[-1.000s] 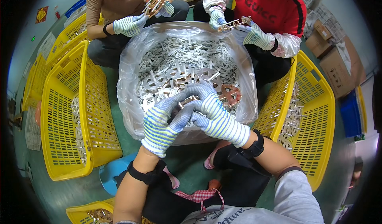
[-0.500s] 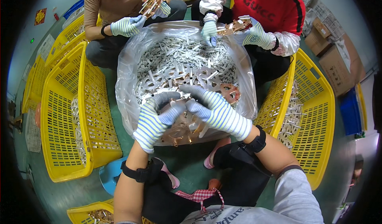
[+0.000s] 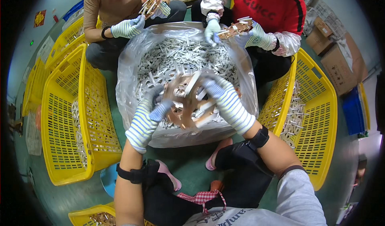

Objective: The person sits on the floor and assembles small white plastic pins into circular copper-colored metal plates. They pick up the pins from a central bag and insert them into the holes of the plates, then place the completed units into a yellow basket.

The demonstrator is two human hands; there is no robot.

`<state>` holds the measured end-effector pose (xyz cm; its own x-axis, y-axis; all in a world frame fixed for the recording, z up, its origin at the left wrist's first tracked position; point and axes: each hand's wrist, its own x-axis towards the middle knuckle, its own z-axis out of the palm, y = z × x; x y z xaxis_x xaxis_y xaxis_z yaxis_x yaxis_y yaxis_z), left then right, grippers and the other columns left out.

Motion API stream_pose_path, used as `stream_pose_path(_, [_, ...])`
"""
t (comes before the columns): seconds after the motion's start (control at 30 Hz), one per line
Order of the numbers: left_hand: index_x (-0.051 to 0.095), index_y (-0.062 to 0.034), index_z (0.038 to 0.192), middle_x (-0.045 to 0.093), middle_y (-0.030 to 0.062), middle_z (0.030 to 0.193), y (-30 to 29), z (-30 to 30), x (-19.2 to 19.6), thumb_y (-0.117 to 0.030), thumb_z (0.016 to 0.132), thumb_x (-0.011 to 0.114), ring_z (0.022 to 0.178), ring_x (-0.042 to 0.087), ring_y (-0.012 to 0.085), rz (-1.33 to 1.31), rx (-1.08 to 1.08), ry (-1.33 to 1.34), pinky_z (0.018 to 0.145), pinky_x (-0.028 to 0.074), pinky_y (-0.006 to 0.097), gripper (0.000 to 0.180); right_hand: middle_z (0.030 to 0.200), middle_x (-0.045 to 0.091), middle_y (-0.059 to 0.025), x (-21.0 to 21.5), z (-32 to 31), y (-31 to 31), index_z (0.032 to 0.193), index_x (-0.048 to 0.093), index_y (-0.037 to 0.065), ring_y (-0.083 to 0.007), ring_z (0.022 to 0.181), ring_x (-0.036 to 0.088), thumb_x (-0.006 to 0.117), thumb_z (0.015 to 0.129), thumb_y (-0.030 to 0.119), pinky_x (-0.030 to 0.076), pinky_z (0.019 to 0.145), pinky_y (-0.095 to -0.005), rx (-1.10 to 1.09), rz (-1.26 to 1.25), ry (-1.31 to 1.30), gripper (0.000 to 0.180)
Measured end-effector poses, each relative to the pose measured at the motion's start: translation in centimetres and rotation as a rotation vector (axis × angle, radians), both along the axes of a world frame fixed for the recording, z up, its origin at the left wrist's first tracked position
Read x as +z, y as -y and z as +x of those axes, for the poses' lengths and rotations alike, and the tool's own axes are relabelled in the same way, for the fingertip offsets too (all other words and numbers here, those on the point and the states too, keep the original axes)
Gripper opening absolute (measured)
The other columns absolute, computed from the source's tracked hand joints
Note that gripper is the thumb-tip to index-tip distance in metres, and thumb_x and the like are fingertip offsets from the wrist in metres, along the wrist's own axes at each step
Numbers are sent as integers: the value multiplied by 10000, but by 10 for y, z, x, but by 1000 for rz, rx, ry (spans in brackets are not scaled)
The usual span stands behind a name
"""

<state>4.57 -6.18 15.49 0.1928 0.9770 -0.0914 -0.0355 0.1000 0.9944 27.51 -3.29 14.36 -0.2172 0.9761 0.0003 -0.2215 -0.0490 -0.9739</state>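
Observation:
Above a large clear plastic bag (image 3: 168,139) full of small white strips (image 3: 180,51), I hold a round copper-coloured plate (image 3: 187,121) with cut-out openings and white strips on it. My left hand (image 3: 144,119), in a blue-and-white striped glove, is closed on the plate's left edge. The similarly gloved right hand (image 3: 228,103) is closed at its upper right edge, fingertips smeared by motion. Whether the right fingers also pinch a white strip, I cannot tell. The plate is tilted toward me and blurred.
Two co-workers sit across the bag, each holding a copper-coloured plate: one (image 3: 152,5) at far left, one (image 3: 236,28) at far right. Yellow baskets (image 3: 100,109) with white pieces stand to my left; another yellow basket (image 3: 317,133) is on my right. Cardboard boxes (image 3: 337,69) stand at right.
The copper-coloured plate is now raised and tilted between my hands, which have moved apart. The far-right co-worker's plate and hands have shifted slightly.

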Motion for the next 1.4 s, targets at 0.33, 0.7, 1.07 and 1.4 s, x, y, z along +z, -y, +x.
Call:
stream_pose_path(0.33, [496,-43,1297,617,87,1036,-5,-9,-12,-123,926,602,900,654,189,14,276,428,789,561,328,394,1068,649,-36,-26,10,-11,1219,583,23,-157,1022,607,567,972,319,485,921,-324,250,43,153,386])
stream_pose_path(0.7, [560,12,1232,595,34,860,-3,-13,-21,-129,913,603,717,564,90,-67,356,343,624,469,228,352,1108,666,-163,-109,20,-18,1146,641,77,-355,1031,623,640,813,220,487,875,-424,869,145,1410,363])
stream_pose_path(1.07, [614,0,1175,625,22,833,7,-3,-6,-203,937,592,631,536,64,-142,253,95,585,457,214,314,949,692,-77,-64,45,-34,1053,662,3,-155,891,625,626,888,104,492,826,-299,391,139,793,198])
stream_pose_path(1.4, [516,34,1259,604,57,922,4,9,-25,-149,949,582,757,618,130,-231,17,150,707,566,290,366,976,643,-88,7,-3,1,1058,670,92,-260,938,612,714,743,120,448,863,-385,50,1037,974,319])
